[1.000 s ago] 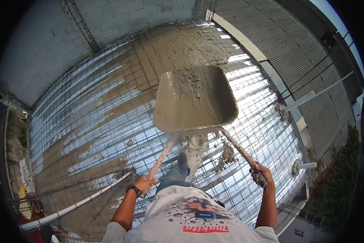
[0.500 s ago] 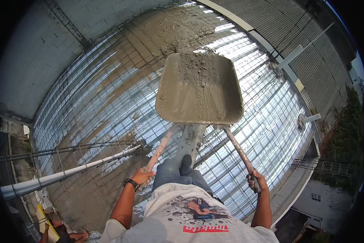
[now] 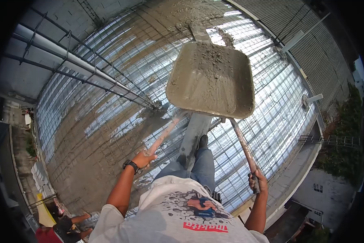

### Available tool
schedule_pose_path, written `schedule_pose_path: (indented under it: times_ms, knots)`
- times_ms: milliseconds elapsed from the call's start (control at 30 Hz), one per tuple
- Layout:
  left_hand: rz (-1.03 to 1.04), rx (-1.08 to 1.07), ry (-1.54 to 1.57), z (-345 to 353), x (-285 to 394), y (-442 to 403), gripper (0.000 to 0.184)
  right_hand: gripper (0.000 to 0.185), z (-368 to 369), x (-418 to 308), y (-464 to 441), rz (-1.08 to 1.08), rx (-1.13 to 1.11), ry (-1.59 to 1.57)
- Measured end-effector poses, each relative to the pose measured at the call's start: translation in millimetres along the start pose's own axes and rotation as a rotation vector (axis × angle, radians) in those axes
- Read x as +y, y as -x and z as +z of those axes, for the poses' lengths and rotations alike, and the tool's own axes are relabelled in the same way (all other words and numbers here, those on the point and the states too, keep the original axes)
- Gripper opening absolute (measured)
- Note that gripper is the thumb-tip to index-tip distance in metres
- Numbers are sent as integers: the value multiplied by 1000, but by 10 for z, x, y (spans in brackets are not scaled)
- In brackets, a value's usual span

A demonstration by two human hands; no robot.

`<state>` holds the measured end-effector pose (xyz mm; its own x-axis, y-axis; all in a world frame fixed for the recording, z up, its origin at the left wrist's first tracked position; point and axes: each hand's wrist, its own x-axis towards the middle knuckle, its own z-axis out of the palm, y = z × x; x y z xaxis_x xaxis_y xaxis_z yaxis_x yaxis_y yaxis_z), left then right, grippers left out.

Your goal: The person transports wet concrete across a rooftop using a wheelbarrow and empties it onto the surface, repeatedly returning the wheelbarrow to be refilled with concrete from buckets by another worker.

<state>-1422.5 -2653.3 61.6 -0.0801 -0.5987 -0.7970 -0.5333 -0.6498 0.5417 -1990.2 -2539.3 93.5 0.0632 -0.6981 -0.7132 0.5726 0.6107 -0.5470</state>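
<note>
A wheelbarrow, its tray coated in wet concrete with some lumps at the far end, stands in front of me. My left hand, with a dark watch on the wrist, is wrapped round the left handle. On the other side my right hand grips the dark end of the right handle. Both handles run up under the near edge of the tray. Below it, my feet are on a narrow plank splashed with concrete.
Steel mesh lies over shiny corrugated sheets around me. A white pipe inside a rebar cage rises at the left. Wet concrete covers the left floor. Another person is at the bottom left. Beyond the right edge is a corrugated roof.
The view has shifted, and the pipe with its rebar cage now stands higher at the left. The tray appears higher and farther right. Both hands have kept hold of the handles.
</note>
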Motion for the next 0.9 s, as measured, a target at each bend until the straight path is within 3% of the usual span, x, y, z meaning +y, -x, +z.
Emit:
schedule_pose_path:
  times_ms: [133,233,400,500,533,733,767,900]
  knots:
    - [92,-80,-11,227,-1020,407,39,71,-215,813,739,-7,35,73]
    - [-12,-63,-41,340,-1510,1008,37,73,-336,1648,1299,57,123,114]
    - [16,-82,10,569,-2607,1750,39,44,-778,3018,2116,161,163,-3]
    - [29,-54,-11,660,-3529,2071,38,37,-800,3803,2649,147,182,-28]
    - [45,-10,0,977,-3679,2379,39,30,-1201,4062,2886,171,216,-54]
    - [47,-54,43,754,-4704,3225,42,26,-689,5060,3914,187,235,-32]
    - [62,-36,27,1275,-4997,3537,43,28,-1166,5334,4219,152,202,-15]
    - [47,32,-95,1199,-5799,3924,46,29,-1019,6251,4713,107,241,20]
